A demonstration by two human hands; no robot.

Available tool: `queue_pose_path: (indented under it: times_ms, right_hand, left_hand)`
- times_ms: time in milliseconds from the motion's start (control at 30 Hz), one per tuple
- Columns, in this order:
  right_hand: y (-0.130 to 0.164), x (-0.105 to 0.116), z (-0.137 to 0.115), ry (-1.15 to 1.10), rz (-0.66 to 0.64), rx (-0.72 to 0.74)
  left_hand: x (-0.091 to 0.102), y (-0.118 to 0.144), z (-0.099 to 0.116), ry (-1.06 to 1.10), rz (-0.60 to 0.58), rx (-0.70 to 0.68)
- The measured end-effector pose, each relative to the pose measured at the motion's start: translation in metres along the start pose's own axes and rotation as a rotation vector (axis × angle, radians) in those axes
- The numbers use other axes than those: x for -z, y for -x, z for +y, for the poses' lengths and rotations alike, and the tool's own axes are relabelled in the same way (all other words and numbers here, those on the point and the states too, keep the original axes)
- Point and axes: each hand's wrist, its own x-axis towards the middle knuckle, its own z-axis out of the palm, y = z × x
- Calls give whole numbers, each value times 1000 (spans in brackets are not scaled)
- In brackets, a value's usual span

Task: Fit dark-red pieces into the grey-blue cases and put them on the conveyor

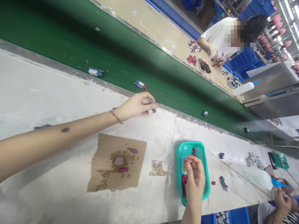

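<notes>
At the near edge of the green belt, my left hand [136, 105] is closed on a small dark blue-grey plastic piece [153, 109]. My right hand [195, 177] is over a teal plastic basket [206, 189], pinching a small dark red piece [185, 160] between thumb and fingers. More dark red pieces lie inside the basket, partly hidden by this hand. To its left, a stained cardboard sheet [95, 169] bears a round cap-like dish [119, 161] and two dark red pieces [123, 170].
The green conveyor belt [77, 46] carries several blue, white and red assemblies [140, 84]. Across it, a person [219, 37] handles parts. Another person's hands [282, 199] hold a blue-tipped bottle [259, 177] at right. Loose blue-grey pieces [223, 183] lie beside the basket.
</notes>
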Motion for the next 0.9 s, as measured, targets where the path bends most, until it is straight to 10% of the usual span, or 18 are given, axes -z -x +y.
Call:
queue_pose_path:
  times_ms: [133,367,633,900]
  right_hand:
    - [4,-46,-23,-48,-201,27]
    - [17,-119,-43,23,-648,334]
    - [22,-146,-37,329,-576,823]
    - [25,-149,-39,408,-544,907]
  left_hand:
    - [16,56,-2,276,-104,207]
    - [40,118,-18,428,94,297]
    - [30,137,-48,541,116,322]
    - [21,139,-55,648,89,239]
